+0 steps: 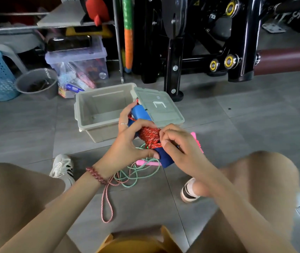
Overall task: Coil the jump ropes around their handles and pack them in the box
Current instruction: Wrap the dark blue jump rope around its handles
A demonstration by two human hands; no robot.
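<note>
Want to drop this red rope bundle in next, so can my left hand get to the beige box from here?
Probably yes. The beige box sits open just beyond the left hand, its lid lying beside it, and nothing stands between them. That hand grips the red rope bundle.

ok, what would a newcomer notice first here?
The red rope wound round the blue handles, mid-frame: the left hand grips the handles, the right hand pinches the rope. Just behind sits the open grey box, its lid at its right. On the floor below lie a loose green rope and a pink handle.
</note>
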